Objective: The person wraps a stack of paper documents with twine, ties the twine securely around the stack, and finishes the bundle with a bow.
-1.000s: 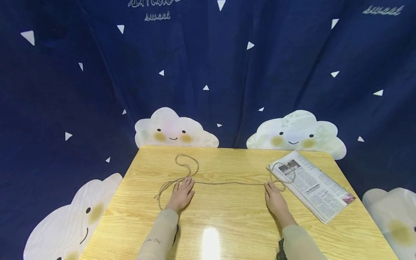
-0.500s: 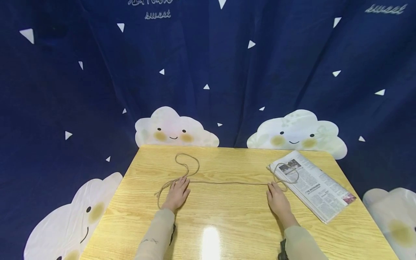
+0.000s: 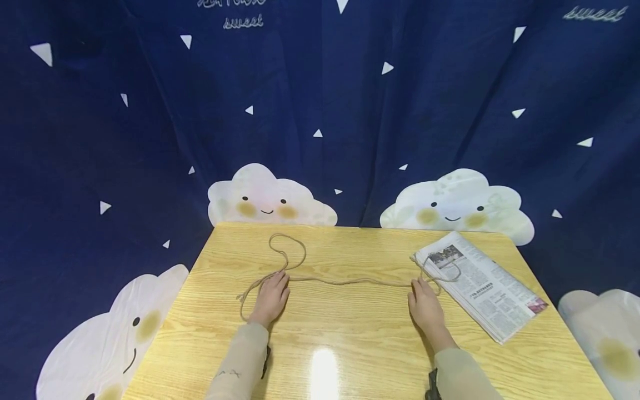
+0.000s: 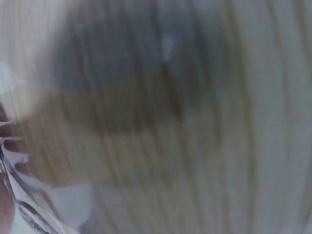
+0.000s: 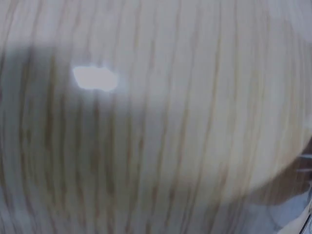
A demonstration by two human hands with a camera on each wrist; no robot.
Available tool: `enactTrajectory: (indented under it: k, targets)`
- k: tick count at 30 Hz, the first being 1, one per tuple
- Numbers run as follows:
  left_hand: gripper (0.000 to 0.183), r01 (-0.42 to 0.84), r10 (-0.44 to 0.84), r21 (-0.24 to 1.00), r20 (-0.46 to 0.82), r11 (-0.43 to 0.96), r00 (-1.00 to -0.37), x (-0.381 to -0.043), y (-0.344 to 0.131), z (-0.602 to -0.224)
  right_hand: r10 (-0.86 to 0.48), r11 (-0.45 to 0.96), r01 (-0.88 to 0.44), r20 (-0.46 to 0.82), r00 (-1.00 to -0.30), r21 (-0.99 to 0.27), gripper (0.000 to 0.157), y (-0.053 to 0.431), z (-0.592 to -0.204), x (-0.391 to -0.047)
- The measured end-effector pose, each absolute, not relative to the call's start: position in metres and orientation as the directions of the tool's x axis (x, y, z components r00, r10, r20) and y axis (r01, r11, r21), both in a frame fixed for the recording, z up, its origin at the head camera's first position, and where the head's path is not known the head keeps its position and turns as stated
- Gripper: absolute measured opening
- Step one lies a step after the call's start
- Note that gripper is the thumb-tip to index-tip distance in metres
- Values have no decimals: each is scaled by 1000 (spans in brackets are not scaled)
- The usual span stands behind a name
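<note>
A thin brown cord (image 3: 345, 283) runs across the wooden table between the two hands, with a slight wave in its middle stretch. My left hand (image 3: 270, 297) holds it at the left, close to the tabletop; a loop and loose ends spread beyond the fingers. At the right, my right hand (image 3: 425, 307) holds the cord with its fingertips, and another loop lies past them over the newspaper's edge. In the left wrist view, fingers (image 4: 10, 141) show at the left edge. Only a dark blurred part of the right hand (image 5: 287, 180) appears in the right wrist view.
A folded newspaper (image 3: 487, 294) lies slantwise on the right side of the wooden table (image 3: 350, 333). Behind the table's far edge hangs a dark blue curtain (image 3: 300, 83) with smiling clouds and white triangles.
My left hand has shifted left with the cord, and its fingers look more bent. The right hand moved slightly right, then a little back. The middle stretch has gone from nearly straight to slightly wavy.
</note>
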State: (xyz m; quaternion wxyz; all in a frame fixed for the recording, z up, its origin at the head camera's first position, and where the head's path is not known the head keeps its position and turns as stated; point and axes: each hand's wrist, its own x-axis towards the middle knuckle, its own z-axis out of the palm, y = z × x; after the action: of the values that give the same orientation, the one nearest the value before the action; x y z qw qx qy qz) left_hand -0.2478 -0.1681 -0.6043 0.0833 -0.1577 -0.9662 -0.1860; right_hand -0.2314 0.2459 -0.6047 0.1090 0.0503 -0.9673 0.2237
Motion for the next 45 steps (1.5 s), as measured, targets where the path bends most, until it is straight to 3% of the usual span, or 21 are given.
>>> enactTrajectory:
  k: [4,8,17,34,45]
  targets:
    - [35,386,301,295,295,874,-907,-249,-158,-607,-157,881,-283,330,-931,-380,40,234,-610,-236]
    - [31,407,312,289,323,866,-893,-248,-151,-612,-237,863,-359,343,-909,-355,35,227,-616,-237]
    - [29,425,310,308,360,851,-880,-244,-157,-612,-172,863,-369,487,-856,-344,8,234,-617,-234]
    - [36,335,269,313,236,889,-934,-246,-167,-610,-143,872,-324,441,-886,-368,6,242,-609,-239]
    - [37,322,230,329,289,888,-929,-247,-156,-611,-160,862,-334,419,-894,-382,9,243,-609,-239]
